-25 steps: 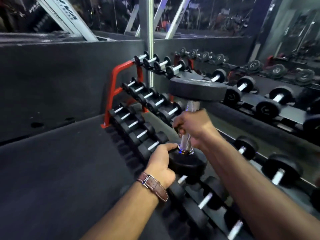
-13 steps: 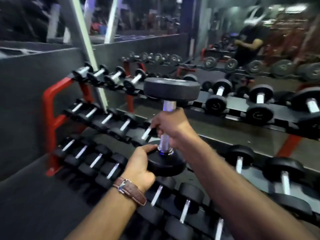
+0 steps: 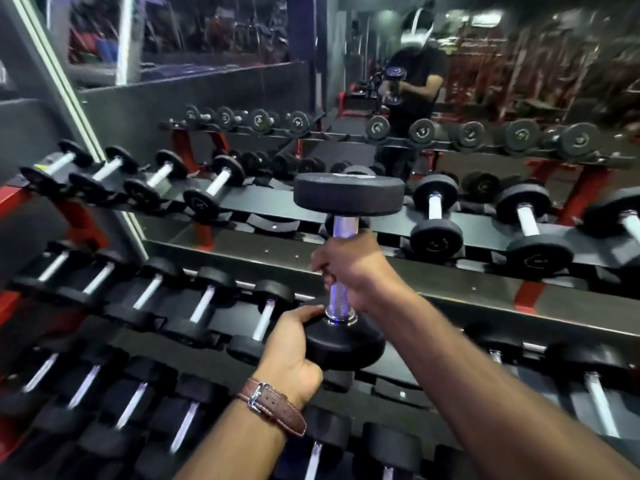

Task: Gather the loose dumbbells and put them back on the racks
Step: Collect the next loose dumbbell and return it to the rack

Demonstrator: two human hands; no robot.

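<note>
A black dumbbell with a chrome handle stands upright in the air in front of the rack. My right hand is wrapped around its handle. My left hand, with a brown watch strap on the wrist, cups the lower head from the left and below. The three-tier rack with red uprights runs across the view behind the dumbbell. Empty saddles show on its top tier just left of the held dumbbell, and on the middle tier below my hands.
Rows of black dumbbells fill the top, middle and bottom tiers, small ones to the left and bigger ones to the right. A wall mirror behind the rack reflects a person and more racks. A slanted mirror edge stands at left.
The view has swung right along the rack and moved closer. The dumbbell stays upright in both hands, now in front of the longer rack section; the mirror reflection has come into view.
</note>
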